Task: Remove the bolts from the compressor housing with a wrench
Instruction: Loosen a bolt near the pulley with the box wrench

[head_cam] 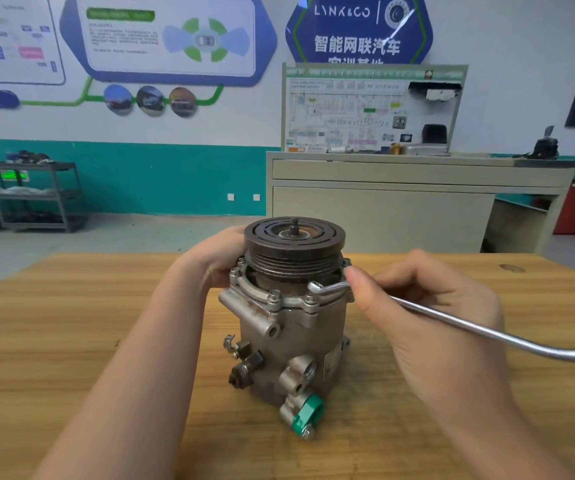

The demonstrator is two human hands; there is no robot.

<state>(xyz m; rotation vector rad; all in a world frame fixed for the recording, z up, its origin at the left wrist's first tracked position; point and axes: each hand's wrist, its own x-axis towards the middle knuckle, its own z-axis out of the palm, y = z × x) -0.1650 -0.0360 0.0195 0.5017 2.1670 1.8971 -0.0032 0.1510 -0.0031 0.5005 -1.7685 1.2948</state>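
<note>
The compressor housing (293, 344) stands upright near the middle of your wooden table (71, 323), whose top is a warm, streaky grain with a dark knot mark toward the far right. The housing is a stubby cylinder of dull grey cast metal, rough and faintly stained with rust near its upper flange. On top sits a dark, round pulley (294, 242) with ribbed grooves around its side, curved slots in its flat face and a short threaded shaft poking up from the centre. Around the flange just under the pulley you can see a ring of small hex bolts (274, 295), silvery and seated in lugs. Lower down, the body carries round ports, a dark connector stub and a bright green plastic cap (308, 412) at the bottom front.

Your left hand (222, 258) curls around the far left side of the housing at pulley height, fingers wrapped behind it and mostly hidden. Your right hand (428, 306) pinches the wrench (459, 322) near its head, thumb pressed on top and the other fingers curled beneath the shank. The wrench is a slim, polished steel rod with an offset bend; its ring end rests on the flange at the front right, over one of the bolts, and its long handle runs out to the right, leaving the picture.
</note>
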